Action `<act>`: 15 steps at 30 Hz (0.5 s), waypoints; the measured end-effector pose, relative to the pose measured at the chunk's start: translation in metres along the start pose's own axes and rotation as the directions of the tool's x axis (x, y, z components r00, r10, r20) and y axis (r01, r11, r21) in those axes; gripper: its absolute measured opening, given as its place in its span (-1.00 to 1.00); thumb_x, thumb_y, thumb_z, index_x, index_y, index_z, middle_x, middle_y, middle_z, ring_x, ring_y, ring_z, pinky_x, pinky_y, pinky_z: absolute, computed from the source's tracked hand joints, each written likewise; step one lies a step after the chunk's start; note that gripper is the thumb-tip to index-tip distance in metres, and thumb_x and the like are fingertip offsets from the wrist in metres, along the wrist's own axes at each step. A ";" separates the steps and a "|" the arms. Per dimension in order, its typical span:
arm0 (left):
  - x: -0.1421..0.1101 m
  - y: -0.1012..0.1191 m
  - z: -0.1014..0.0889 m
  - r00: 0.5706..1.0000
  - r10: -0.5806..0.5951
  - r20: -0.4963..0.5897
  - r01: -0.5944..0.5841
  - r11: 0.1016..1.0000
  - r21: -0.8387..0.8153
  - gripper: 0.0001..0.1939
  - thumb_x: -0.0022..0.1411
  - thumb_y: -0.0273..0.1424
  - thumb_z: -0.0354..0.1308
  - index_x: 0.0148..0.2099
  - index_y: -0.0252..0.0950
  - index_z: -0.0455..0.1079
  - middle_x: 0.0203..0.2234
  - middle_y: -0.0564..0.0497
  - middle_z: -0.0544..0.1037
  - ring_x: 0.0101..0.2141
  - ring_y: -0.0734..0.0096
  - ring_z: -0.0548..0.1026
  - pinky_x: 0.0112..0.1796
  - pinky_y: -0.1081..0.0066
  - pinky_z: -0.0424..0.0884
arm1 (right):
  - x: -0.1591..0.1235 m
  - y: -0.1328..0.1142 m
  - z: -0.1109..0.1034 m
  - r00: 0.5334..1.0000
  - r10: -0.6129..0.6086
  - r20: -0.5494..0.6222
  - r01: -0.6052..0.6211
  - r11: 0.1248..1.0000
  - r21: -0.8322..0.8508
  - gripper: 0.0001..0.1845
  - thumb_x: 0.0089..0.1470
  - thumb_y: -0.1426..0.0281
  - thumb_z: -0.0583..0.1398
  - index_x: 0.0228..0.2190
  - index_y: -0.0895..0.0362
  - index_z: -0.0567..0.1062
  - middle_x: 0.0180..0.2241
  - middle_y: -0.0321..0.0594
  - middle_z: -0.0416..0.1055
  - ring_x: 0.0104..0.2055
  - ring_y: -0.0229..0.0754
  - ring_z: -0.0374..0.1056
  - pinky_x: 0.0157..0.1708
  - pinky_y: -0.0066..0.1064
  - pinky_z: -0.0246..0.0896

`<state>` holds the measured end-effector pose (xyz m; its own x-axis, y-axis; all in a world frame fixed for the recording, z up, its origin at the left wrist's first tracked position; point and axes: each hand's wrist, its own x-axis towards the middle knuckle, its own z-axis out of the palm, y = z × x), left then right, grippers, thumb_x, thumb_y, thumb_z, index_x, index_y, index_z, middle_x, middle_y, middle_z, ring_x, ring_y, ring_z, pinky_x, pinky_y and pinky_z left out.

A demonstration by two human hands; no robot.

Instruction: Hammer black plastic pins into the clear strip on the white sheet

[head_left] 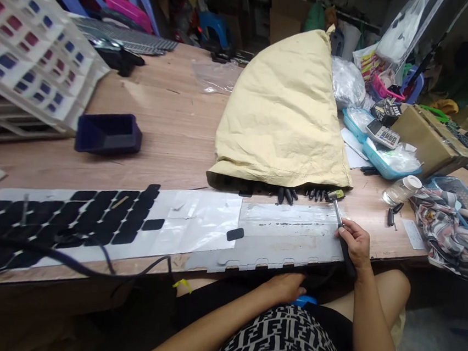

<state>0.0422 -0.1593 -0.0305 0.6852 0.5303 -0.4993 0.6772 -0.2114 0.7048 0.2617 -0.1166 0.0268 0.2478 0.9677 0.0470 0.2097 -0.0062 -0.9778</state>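
My right hand (355, 243) is closed around the black handle of a small tool (339, 212) with a metal shaft and a yellow head, at the right end of a long grey strip (277, 246) on the wooden table (172, 131). My left hand (287, 287) rests below the table edge on my lap, next to something blue (304, 300); its fingers are partly hidden. Black key caps (89, 222) lie in rows on a white sheet at the left. One loose black cap (235, 234) sits near the middle.
A large tan sack (283, 114) stands behind the strip, with small black pieces (298, 193) spilling from under it. A dark blue tray (108, 133), stacked white trays (26, 50), a keyboard (127, 38), a calculator (382, 134), baskets and a black cable (85, 263) surround the work area.
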 end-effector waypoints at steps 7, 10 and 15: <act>-0.029 0.045 -0.086 0.928 0.093 -0.361 -0.144 0.983 -0.115 -0.69 0.31 -0.16 0.11 -0.10 -0.22 0.56 -0.34 0.02 0.63 -0.36 0.35 0.54 -0.35 0.43 0.37 | 0.000 0.001 0.000 1.000 0.010 0.003 -0.010 1.000 -0.020 -0.63 -0.01 0.24 0.32 -0.17 0.18 0.58 -0.53 -0.29 0.52 -0.44 -0.19 0.40 -0.28 -0.31 0.30; -0.011 0.027 -0.131 0.633 -0.161 -0.757 0.152 0.985 -0.083 -0.74 0.34 -0.26 0.07 -0.09 -0.27 0.51 -0.25 -0.05 0.60 -0.28 0.30 0.53 -0.31 0.38 0.37 | 0.001 0.000 0.000 1.000 0.007 0.012 -0.006 1.000 -0.018 -0.64 -0.01 0.24 0.32 -0.18 0.18 0.58 -0.53 -0.29 0.51 -0.44 -0.20 0.40 -0.27 -0.30 0.30; 0.017 -0.002 -0.167 0.411 -0.280 -0.868 0.422 0.902 -0.091 -0.75 0.28 -0.22 0.12 -0.21 -0.28 0.50 -0.20 -0.11 0.56 -0.20 0.15 0.53 -0.28 0.30 0.35 | 0.001 0.001 -0.001 1.000 0.011 0.008 -0.011 1.000 -0.010 -0.63 -0.02 0.23 0.33 -0.19 0.18 0.58 -0.53 -0.27 0.52 -0.44 -0.17 0.42 -0.26 -0.28 0.33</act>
<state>0.0079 -0.0125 0.0435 -0.1409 0.9894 0.0350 0.8757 0.1081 0.4706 0.2629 -0.1154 0.0261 0.2428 0.9694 0.0349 0.2163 -0.0190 -0.9761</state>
